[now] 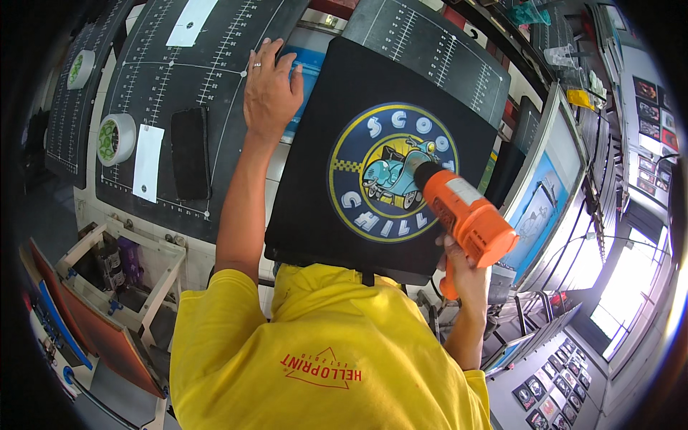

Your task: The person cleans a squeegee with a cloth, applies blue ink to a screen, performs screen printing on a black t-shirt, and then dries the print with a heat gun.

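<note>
My right hand is closed round the handle of an orange heat gun. Its metal nozzle points down at a round scooter print in blue, yellow and turquoise. That print lies on black fabric stretched flat over a board in front of me. The nozzle hides part of the print's right side. My left hand, a ring on one finger, lies flat with fingers extended on the edge of a black gridded board, beside a blue strip.
On the left board are a tape roll, a white strip and a dark pad. A framed screen leans at the right. Another gridded board stands beyond the fabric. A wooden frame is lower left.
</note>
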A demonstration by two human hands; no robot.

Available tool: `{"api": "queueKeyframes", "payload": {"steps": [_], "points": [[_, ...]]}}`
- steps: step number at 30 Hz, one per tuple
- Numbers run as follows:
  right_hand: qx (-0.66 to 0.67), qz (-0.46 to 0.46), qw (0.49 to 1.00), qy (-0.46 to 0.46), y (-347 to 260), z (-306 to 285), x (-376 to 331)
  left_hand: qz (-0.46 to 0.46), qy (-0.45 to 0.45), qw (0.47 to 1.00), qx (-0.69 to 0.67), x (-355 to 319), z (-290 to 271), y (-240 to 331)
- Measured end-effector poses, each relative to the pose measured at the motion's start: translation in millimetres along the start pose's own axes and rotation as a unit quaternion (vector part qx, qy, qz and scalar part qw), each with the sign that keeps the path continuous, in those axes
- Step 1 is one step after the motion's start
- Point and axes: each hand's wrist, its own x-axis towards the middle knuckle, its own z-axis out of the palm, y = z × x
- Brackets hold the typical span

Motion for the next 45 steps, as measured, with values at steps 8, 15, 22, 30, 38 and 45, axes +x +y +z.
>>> {"api": "queueKeyframes", "payload": {"steps": [8,15,22,30,38,45], "points": [[-0.006,-0.001,1.0,0.005,-1,-1,3,-0.001,-0.006,1.0,0.0,-1,0,0],[0.017,-0.021,1.0,0.001,-7,0,10,-0.004,-0.015,1.0,0.005,0,0,0],[-0.001,-0.018,0.999,0.037,-9,0,24,-0.009,-0.019,1.0,0.001,-1,1,0],[0.027,-0.036,0.999,0.029,-6,-9,25,-0.01,-0.022,1.0,0.008,0,1,0],[0.029,-0.011,0.998,0.053,1,-18,26,-0.009,-0.028,0.999,0.012,0,1,2],[0.05,-0.005,0.997,0.062,13,-27,21,-0.004,-0.015,1.0,0.005,1,-1,3]]}}
